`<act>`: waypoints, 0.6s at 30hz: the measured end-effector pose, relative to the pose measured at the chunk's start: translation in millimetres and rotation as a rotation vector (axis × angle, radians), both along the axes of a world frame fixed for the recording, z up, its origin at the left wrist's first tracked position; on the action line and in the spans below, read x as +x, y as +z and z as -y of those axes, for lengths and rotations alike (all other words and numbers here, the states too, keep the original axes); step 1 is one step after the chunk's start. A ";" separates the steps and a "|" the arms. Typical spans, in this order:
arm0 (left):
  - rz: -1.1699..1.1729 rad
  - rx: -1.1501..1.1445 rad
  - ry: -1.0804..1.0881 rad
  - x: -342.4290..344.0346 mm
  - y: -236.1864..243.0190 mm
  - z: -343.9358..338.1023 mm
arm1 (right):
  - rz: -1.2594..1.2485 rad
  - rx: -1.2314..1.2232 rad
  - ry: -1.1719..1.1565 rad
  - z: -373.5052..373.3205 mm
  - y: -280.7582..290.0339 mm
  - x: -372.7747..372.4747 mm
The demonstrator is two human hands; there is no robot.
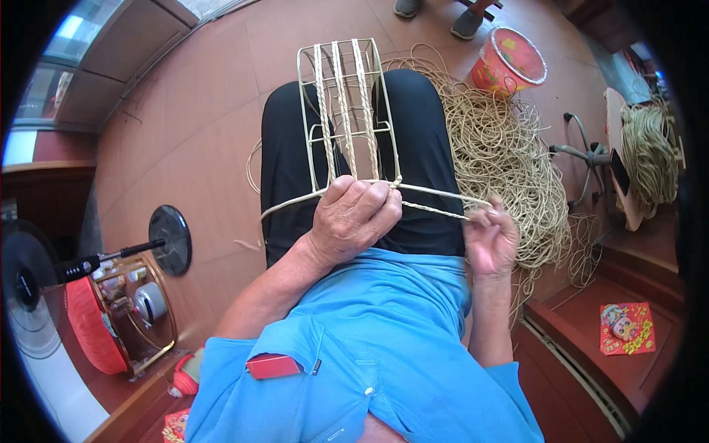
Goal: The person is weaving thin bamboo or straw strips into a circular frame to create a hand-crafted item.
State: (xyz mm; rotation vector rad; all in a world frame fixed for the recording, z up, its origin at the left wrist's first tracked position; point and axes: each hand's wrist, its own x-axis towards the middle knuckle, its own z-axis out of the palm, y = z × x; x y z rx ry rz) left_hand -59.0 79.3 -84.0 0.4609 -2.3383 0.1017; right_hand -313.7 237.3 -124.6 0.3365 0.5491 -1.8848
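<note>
A long, pale frame of thin rods (306,111) rests across my black-trousered thighs. Three strands of twisted cord (342,103) run lengthwise over it, side by side. At its near end, a curved rod (292,201) sticks out to both sides. My left hand (356,215) is closed round this near end, over the strands; its fingertips are hidden. From there a twisted cord (432,210) stretches to the right, pinched in my right hand (491,235). The rod's right end comes close to those fingers; I cannot tell whether they touch it. A knot of cord (396,181) sits at the frame's near right corner.
A big heap of loose cord (502,148) covers the floor on the right, beside a red bucket (509,63). Farther right are a wheeled chair base (591,155) and a cord bundle (650,151). A fan (33,284) stands left. Another person's shoes (467,24) show at the top.
</note>
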 end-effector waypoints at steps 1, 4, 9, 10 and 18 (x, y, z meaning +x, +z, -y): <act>-0.010 -0.013 -0.003 2.0 -0.8 1.3 | -0.022 0.012 -0.006 -14.2 -12.6 -22.5; -0.002 -0.005 -0.021 -2.6 0.9 0.9 | -0.166 0.235 -0.163 -95.7 -81.8 -113.8; -0.041 0.034 -0.053 -6.0 -3.2 -2.2 | -0.226 0.564 -0.281 -162.5 -114.2 -189.8; -0.047 0.041 -0.055 -5.8 -5.7 -2.7 | -0.238 0.594 -0.312 -173.9 -121.4 -203.0; -0.120 0.097 -0.068 -6.2 2.3 1.2 | -0.318 1.179 -0.322 -424.1 -181.8 -300.8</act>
